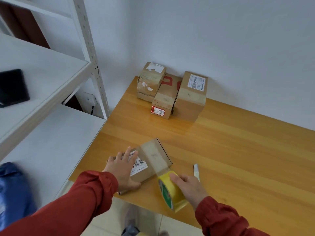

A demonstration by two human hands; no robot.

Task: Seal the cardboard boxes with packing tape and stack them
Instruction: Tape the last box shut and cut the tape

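A small cardboard box [153, 159] with a white barcode label lies near the front of the wooden table [238, 150]. My left hand [121, 169] presses flat on its top with fingers spread. My right hand [189, 186] grips a yellow roll of packing tape [168, 191] just right of the box. A clear strip runs from the roll up over the box top. Three taped boxes stand at the table's far corner: a wrapped one [150, 82], a low one with red print [165, 101] and a taller one [190, 97].
A white utility knife [196, 172] lies on the table right of the box. A white metal shelf unit [51, 79] stands at left, holding a black device [12, 87]. A blue bag [13, 189] sits lower left. White walls close the corner.
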